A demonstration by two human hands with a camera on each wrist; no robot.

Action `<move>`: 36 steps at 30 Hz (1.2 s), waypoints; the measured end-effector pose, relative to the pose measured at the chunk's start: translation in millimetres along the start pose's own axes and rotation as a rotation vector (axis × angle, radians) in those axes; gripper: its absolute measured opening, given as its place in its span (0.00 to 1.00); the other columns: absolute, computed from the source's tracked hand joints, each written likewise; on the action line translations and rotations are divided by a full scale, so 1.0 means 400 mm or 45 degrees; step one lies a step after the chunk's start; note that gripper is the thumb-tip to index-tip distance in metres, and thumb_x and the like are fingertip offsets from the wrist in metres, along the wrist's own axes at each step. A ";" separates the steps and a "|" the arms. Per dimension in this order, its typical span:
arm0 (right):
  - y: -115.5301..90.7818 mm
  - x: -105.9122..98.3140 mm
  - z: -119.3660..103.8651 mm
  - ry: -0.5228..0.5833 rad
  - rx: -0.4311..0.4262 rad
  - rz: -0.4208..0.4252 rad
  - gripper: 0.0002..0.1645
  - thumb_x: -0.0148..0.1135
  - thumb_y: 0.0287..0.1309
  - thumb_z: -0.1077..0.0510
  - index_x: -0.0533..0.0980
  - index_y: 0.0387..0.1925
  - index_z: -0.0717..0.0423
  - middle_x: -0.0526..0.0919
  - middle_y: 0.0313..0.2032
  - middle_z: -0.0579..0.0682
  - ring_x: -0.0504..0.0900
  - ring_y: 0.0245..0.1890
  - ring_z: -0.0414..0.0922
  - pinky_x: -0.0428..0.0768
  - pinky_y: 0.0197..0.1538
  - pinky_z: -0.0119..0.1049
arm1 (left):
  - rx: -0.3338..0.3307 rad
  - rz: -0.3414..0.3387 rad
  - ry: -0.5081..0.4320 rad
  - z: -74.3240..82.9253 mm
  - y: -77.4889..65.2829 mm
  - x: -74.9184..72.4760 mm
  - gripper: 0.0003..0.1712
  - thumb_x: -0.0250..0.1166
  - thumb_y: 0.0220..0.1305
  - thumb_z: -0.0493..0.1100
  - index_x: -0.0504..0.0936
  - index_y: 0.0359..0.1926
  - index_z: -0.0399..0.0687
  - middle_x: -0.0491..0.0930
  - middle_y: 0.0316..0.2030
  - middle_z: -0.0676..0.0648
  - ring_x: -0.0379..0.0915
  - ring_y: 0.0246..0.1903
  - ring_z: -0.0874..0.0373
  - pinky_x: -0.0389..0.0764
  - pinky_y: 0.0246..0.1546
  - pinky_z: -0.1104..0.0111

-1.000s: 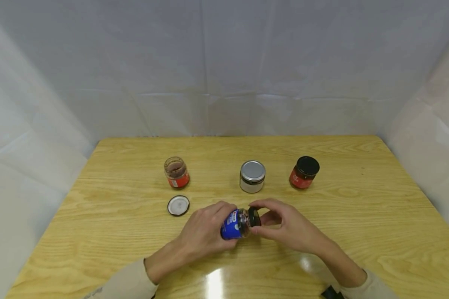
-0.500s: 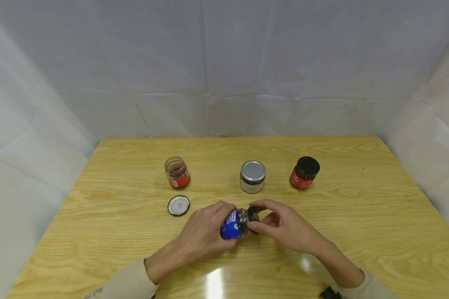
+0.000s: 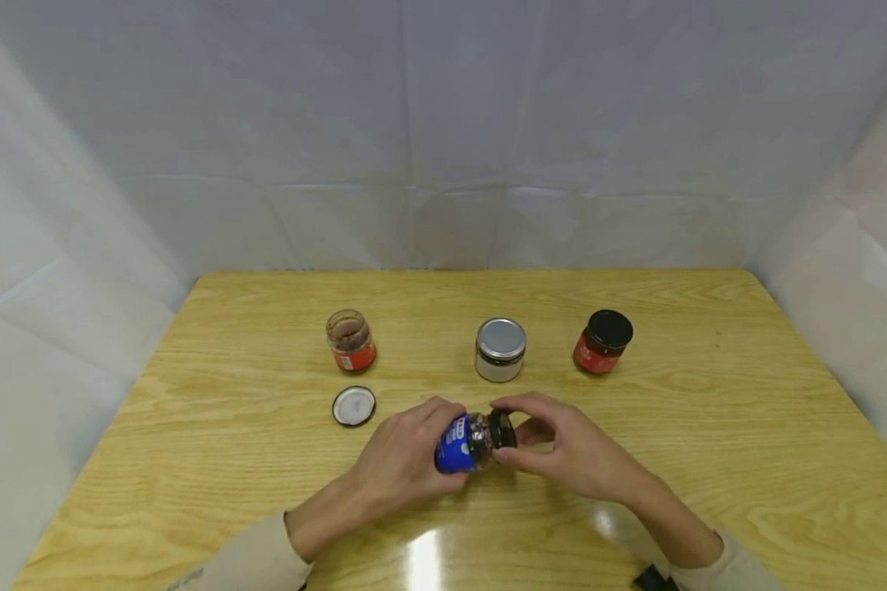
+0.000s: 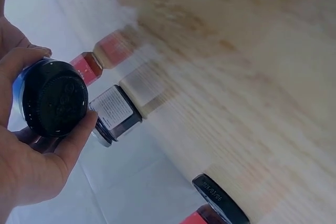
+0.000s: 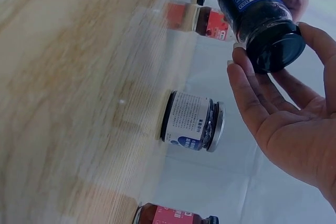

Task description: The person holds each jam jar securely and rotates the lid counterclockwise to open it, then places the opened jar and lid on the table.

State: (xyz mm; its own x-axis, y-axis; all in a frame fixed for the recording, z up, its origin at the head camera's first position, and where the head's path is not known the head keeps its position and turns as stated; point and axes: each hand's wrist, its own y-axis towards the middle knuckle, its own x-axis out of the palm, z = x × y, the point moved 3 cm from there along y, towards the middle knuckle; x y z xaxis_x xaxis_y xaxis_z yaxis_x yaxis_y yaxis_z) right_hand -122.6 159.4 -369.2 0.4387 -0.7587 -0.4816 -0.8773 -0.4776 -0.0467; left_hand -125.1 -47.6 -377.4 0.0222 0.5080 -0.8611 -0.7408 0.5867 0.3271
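Right hand (image 3: 572,450) shifted its thumb on black lid (image 3: 503,429) since earlier frame; fingers curled lid-wide, pinching it. Left hand (image 3: 402,451) has fingers wrapped round blue-labelled jar (image 3: 456,448), tilted, lid end at right fingers.

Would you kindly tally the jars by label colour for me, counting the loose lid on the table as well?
Red jars: 2
White jar: 1
Blue jar: 1, held in the left hand
Loose lid: 1
Total: 5
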 end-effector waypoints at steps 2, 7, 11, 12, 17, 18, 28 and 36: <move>0.000 -0.001 0.000 -0.023 -0.009 0.001 0.34 0.68 0.54 0.44 0.71 0.61 0.47 0.76 0.53 0.44 0.80 0.43 0.39 0.78 0.49 0.39 | -0.018 -0.005 -0.007 -0.001 -0.001 0.000 0.35 0.76 0.40 0.50 0.76 0.51 0.44 0.79 0.44 0.50 0.78 0.37 0.58 0.79 0.37 0.67; -0.001 -0.007 0.001 -0.074 -0.031 0.034 0.33 0.67 0.54 0.42 0.71 0.61 0.43 0.75 0.53 0.42 0.79 0.43 0.38 0.76 0.52 0.38 | -0.037 0.005 -0.026 -0.004 -0.002 0.001 0.35 0.76 0.40 0.51 0.76 0.51 0.45 0.79 0.43 0.51 0.77 0.37 0.59 0.79 0.37 0.68; -0.005 -0.013 0.000 -0.070 -0.041 0.061 0.33 0.67 0.55 0.42 0.70 0.62 0.40 0.74 0.54 0.42 0.78 0.45 0.39 0.75 0.54 0.39 | -0.040 0.021 -0.025 -0.007 -0.003 0.001 0.34 0.76 0.40 0.51 0.76 0.50 0.46 0.78 0.42 0.51 0.77 0.36 0.61 0.79 0.36 0.69; -0.006 -0.015 -0.001 -0.066 -0.043 0.064 0.33 0.67 0.55 0.43 0.70 0.62 0.40 0.74 0.55 0.42 0.78 0.45 0.39 0.75 0.54 0.39 | -0.041 0.025 -0.022 -0.007 -0.004 0.001 0.34 0.76 0.39 0.51 0.76 0.50 0.46 0.78 0.42 0.51 0.77 0.36 0.61 0.79 0.36 0.69; -0.010 -0.022 -0.007 -0.056 -0.057 0.061 0.34 0.66 0.56 0.44 0.68 0.64 0.41 0.73 0.57 0.43 0.78 0.47 0.40 0.74 0.55 0.40 | -0.042 0.047 0.010 -0.010 -0.005 -0.001 0.35 0.76 0.39 0.53 0.76 0.50 0.46 0.79 0.42 0.51 0.77 0.34 0.61 0.78 0.33 0.70; -0.010 -0.023 -0.008 -0.054 -0.062 0.060 0.34 0.66 0.56 0.44 0.68 0.64 0.42 0.73 0.57 0.43 0.78 0.48 0.40 0.74 0.55 0.40 | -0.044 0.050 0.015 -0.011 -0.005 -0.002 0.35 0.76 0.39 0.53 0.76 0.49 0.46 0.79 0.42 0.51 0.77 0.34 0.61 0.78 0.32 0.71; -0.012 -0.034 -0.006 -0.058 -0.072 0.088 0.33 0.65 0.58 0.44 0.68 0.64 0.42 0.71 0.60 0.45 0.78 0.49 0.40 0.74 0.55 0.38 | -0.079 0.066 0.034 -0.026 -0.001 -0.006 0.35 0.76 0.37 0.53 0.76 0.49 0.47 0.79 0.39 0.51 0.76 0.31 0.62 0.77 0.29 0.71; -0.012 -0.033 -0.002 -0.050 -0.095 0.089 0.33 0.65 0.58 0.46 0.67 0.64 0.42 0.71 0.60 0.45 0.77 0.49 0.40 0.74 0.55 0.38 | -0.196 0.059 0.033 -0.054 0.013 -0.012 0.39 0.76 0.36 0.53 0.75 0.51 0.44 0.79 0.43 0.50 0.76 0.34 0.60 0.77 0.31 0.68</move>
State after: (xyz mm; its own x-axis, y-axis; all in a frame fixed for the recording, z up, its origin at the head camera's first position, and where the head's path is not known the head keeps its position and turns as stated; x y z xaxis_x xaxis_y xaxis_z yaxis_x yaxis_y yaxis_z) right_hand -124.0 171.5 -361.9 0.3679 -0.7739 -0.5154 -0.8878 -0.4572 0.0527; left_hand -143.7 -60.7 -379.9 -0.0305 0.5146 -0.8569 -0.8349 0.4583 0.3049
